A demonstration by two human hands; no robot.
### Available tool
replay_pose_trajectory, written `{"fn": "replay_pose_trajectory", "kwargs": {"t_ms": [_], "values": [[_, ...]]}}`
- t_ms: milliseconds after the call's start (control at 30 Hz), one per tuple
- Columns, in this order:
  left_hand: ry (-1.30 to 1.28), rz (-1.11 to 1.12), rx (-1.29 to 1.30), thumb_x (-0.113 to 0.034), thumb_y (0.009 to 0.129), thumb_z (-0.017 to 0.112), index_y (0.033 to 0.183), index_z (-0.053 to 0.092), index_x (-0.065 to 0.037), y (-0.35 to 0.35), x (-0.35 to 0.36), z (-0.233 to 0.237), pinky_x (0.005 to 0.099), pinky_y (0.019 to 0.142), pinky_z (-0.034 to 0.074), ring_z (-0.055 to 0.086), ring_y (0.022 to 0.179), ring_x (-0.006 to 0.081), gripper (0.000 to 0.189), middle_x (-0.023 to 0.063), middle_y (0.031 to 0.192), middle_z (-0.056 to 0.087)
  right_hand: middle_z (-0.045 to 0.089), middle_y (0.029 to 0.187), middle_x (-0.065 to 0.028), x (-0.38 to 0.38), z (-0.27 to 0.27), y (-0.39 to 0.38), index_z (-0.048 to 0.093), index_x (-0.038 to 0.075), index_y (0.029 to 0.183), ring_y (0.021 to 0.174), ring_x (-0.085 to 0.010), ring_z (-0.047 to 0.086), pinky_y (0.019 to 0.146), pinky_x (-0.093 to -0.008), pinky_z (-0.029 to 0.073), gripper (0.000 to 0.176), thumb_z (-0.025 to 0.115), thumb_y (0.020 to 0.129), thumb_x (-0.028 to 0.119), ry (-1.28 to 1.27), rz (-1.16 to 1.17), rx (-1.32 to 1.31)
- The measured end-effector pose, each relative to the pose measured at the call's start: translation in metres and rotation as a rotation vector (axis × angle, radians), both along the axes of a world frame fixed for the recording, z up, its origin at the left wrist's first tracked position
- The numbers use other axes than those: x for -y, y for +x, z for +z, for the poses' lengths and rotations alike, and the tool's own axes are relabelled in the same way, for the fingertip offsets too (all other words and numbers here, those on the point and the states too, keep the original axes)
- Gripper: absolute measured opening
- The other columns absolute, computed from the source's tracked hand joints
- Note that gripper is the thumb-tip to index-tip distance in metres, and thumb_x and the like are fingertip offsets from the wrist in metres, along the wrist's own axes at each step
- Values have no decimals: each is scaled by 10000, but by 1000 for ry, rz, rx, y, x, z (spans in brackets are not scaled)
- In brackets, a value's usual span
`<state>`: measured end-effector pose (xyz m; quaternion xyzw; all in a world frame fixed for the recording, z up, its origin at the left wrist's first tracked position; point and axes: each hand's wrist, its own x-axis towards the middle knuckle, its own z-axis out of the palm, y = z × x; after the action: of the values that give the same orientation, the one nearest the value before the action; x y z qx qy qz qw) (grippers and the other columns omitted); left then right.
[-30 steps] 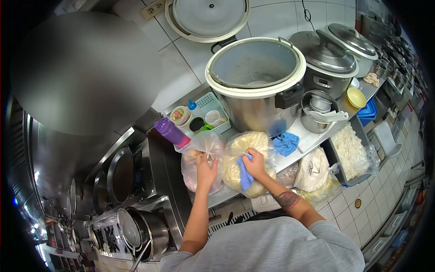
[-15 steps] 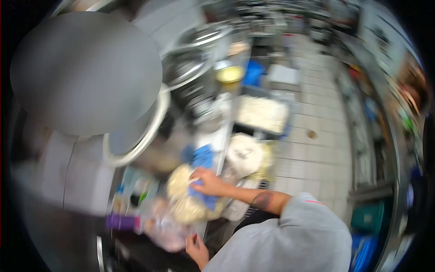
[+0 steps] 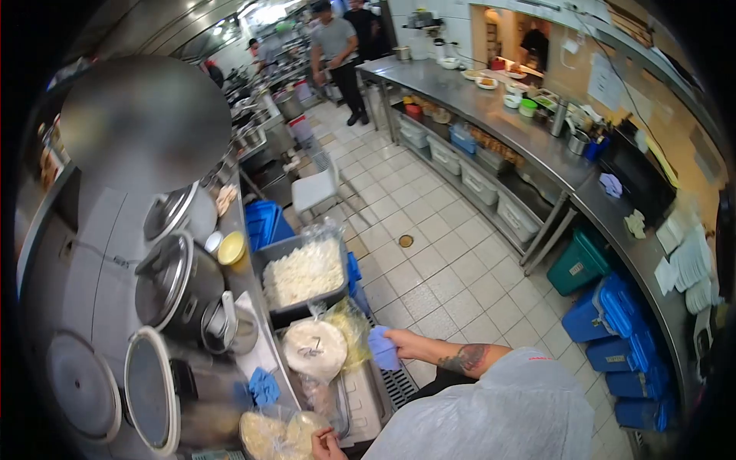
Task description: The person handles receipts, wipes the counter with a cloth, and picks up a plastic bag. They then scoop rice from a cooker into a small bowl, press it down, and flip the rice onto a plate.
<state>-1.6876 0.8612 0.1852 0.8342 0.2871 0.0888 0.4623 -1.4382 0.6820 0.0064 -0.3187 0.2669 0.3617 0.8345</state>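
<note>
My right hand [image 3: 400, 343], at the end of the tattooed forearm, is closed on a blue-violet cloth [image 3: 382, 349] that hangs beside the floor grate. My left hand [image 3: 327, 445] is low at the bottom edge, fingers curled, right next to clear plastic bags of pale yellow food [image 3: 280, 435]. Whether it grips anything is hidden. A bag with a round white stack [image 3: 314, 349], marked in dark writing, lies beyond it. Beside that stack rests a bag of yellowish shreds [image 3: 349, 326]. A crumpled blue cloth [image 3: 263, 386] sits on the counter.
Large lidded pots [image 3: 172, 280] line the counter at left. A grey tub of white shredded food [image 3: 307, 270] stands beside the counter, with a white chair [image 3: 314, 190] farther off. People [image 3: 335, 46] stand at the back. Blue bins [image 3: 598, 314] are under the steel bench at right.
My right hand has lifted the blue-violet cloth off the food bags and moved right, out over the floor grate. The view has swung up toward the room. My left hand is now beside the bags.
</note>
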Motion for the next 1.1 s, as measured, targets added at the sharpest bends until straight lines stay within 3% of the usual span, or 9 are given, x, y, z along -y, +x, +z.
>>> {"fn": "replay_pose_trajectory", "kwargs": {"t_ms": [67, 167, 333, 367, 433, 500, 600, 833, 1100], "values": [[-342, -30, 319, -62, 872, 551, 849, 560, 14, 53, -5, -50, 295, 646, 457, 563, 698, 173, 80, 78, 781, 593, 619, 1051, -141, 53, -11, 14, 537, -6, 1103, 947, -282, 628, 859, -479, 504, 236, 445, 898, 64, 25, -123, -10], [-437, -377, 253, -17, 888, 534, 962, 569, 17, 147, 81, 58, 265, 812, 461, 589, 831, 141, 89, 63, 877, 618, 609, 1047, -158, 128, -58, 40, 535, -9, 1091, 971, -293, 617, 896, -487, 483, 246, 423, 877, 37, 48, -235, 21], [-740, -1708, 236, -59, 896, 552, 1135, 524, 22, 255, 247, 205, 313, 931, 413, 550, 1007, 198, 254, 112, 1081, 558, 597, 1082, -170, 261, -6, 68, 523, -9, 1117, 1028, -299, 593, 936, -502, 455, 281, 410, 880, 89, -127, -416, -89], [-939, -1769, 218, -46, 886, 549, 1137, 527, 1, 260, 286, 217, 309, 897, 431, 563, 961, 213, 256, 98, 1055, 571, 594, 1096, -173, 287, -11, 73, 519, -13, 1130, 1040, -301, 587, 944, -504, 449, 297, 408, 877, 95, -117, -444, -36], [-780, -2026, -50, -36, 848, 562, 1153, 530, -48, 287, 352, 252, 311, 844, 447, 566, 903, 216, 307, 67, 1006, 574, 588, 1125, -179, 343, -19, 84, 509, -22, 1156, 1063, -306, 577, 960, -509, 437, 331, 403, 871, 107, -91, -533, 78], [-684, -2134, 93, -88, 841, 550, 1009, 558, 25, 297, 378, 264, 370, 812, 458, 583, 890, 299, 203, 177, 961, 583, 583, 1148, -181, 381, 11, 94, 501, -23, 1181, 1077, -308, 572, 969, -510, 431, 357, 403, 861, 99, -83, -583, 103], [-765, -1827, 566, -104, 794, 569, 910, 536, 60, 309, 413, 256, 386, 704, 480, 600, 759, 302, 203, 176, 904, 560, 582, 1156, -179, 442, 14, 99, 500, -19, 1191, 1084, -306, 570, 974, -507, 429, 372, 407, 849, 93, -117, -695, 87], [-31, -2250, 904, -148, 722, 613, 839, 570, -28, 448, 454, 279, 355, 647, 442, 557, 669, 208, 173, 84, 791, 519, 584, 1144, -171, 498, 10, 177, 503, -13, 1187, 1069, -287, 578, 974, -476, 434, 369, 419, 836, 64, -101, -840, 95], [12, -1693, 1567, -195, 632, 631, 781, 613, -68, 584, 487, 230, 384, 665, 442, 514, 676, 212, 197, 52, 704, 515, 579, 1146, -162, 521, 40, 338, 501, -17, 1195, 1064, -268, 580, 951, -456, 457, 360, 414, 854, 65, -94, -909, 186]]}}
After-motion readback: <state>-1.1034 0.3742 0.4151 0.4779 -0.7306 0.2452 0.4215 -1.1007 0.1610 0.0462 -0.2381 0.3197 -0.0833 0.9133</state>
